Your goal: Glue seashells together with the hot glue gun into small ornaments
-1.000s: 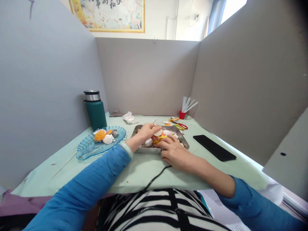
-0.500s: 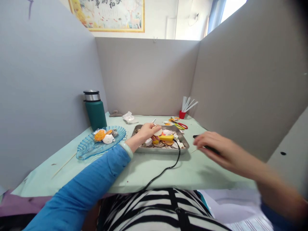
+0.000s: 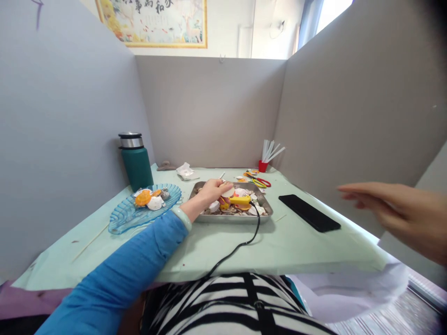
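Observation:
My left hand (image 3: 208,191) rests over the metal tray (image 3: 230,217), its fingers closed on a pale shell (image 3: 229,190). Shells fill the tray, and a yellow corded tool (image 3: 240,200) lies among them with its black cord (image 3: 233,250) running toward me. Off to the far right, my right hand (image 3: 391,207) hangs in the air away from the table, fingers stretched out and holding nothing.
A blue glass dish (image 3: 130,215) with a few shells sits left of the tray, a green flask (image 3: 136,161) behind it. A black phone (image 3: 309,212) lies to the right. Scissors (image 3: 259,181) and a red cup of sticks (image 3: 264,164) stand at the back. Grey partitions enclose three sides.
My right hand left the tray and the yellow tool, swinging right past the phone and out over the table's edge. The left hand has stayed on the shell.

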Demonstrator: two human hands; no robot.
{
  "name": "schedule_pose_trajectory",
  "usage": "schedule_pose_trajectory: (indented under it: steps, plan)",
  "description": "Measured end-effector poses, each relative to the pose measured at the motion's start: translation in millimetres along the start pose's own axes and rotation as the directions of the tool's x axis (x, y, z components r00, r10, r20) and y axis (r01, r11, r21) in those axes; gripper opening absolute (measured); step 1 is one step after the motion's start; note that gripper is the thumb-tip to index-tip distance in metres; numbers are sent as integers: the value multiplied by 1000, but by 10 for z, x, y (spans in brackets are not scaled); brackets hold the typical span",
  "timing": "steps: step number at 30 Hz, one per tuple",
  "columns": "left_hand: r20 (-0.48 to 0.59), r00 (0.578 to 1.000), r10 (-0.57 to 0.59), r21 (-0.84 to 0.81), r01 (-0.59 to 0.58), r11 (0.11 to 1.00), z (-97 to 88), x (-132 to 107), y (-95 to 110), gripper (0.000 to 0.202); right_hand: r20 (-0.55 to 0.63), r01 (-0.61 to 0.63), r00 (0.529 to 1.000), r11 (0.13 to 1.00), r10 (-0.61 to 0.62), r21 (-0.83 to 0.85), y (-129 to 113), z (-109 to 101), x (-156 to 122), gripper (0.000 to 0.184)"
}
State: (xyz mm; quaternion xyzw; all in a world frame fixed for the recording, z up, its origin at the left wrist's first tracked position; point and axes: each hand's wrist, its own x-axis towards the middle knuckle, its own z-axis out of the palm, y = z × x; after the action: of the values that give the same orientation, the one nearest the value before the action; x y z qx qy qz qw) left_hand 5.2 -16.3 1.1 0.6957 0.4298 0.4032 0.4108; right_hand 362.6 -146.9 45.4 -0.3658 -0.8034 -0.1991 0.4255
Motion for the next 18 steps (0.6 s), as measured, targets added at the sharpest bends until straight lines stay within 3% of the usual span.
schedule_pose_trajectory:
  steps: [2, 6, 10, 13, 18]
  plan:
    - [-15, 1000, 4, -12, -4, 1000, 6, -6, 19, 36, 112, 10, 994, 992, 4, -124, -178, 282, 382, 29]
    - [-36, 999, 16, -48, -17, 999, 15, -29, 78, 35, 280, 20, 960, 999, -33, 46, -448, 1063, 1047, 26]
    - [-26, 1000, 1, -99, -3, 995, 19, -53, 128, 34, 317, -180, 941, 970, 122, 161, -539, 1720, 1241, 24]
    - [-4, 1000, -8, -126, 8, 992, 25, -58, 141, 35, 330, -280, 930, 892, 162, 354, -571, 1933, 1174, 26]
    - [48, 998, -30, -129, 36, 991, 29, -25, 117, 37, 323, -308, 930, 847, 172, 434, -611, 1969, 1076, 22]
